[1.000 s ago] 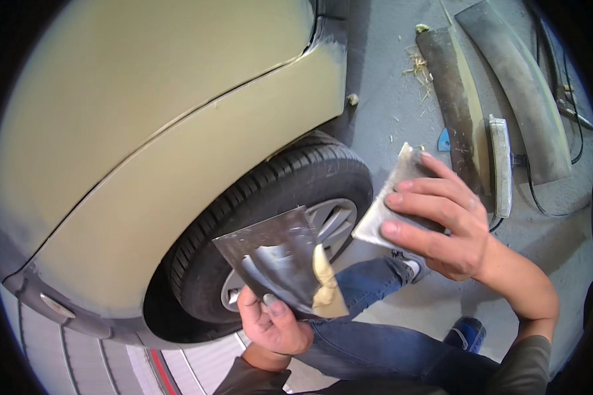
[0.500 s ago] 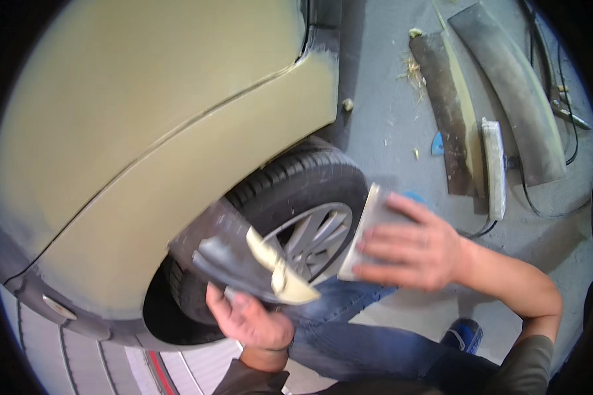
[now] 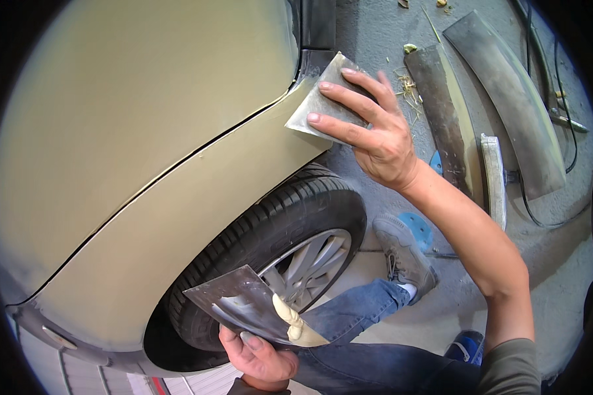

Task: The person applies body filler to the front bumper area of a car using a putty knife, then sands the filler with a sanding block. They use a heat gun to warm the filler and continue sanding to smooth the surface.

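Observation:
My right hand [image 3: 375, 135] grips a thin square metal spreader [image 3: 302, 120], fingers over its top, against the upper right end of the car's beige lower body panel [image 3: 145, 243], beside dark trim [image 3: 316, 29]. A dark seam crosses the panel diagonally. Low in front of the wheel [image 3: 309, 263], my left hand [image 3: 260, 355] holds a dark flat metal plate [image 3: 224, 296] with a lump of cream putty [image 3: 288, 313] on its right part. The right thumb is hidden.
On the grey floor [image 3: 375, 184] at the right lie long curved panels [image 3: 504, 99], a pale metal bar tool [image 3: 492, 181] with black cables and blue discs [image 3: 415, 227]. My shoe [image 3: 405, 257] and bent leg are beside the wheel; slatted pale flooring is at lower left.
My right hand has moved up, carrying the spreader from beside the wheel onto the panel's upper right end. My left hand with the plate has shifted lower.

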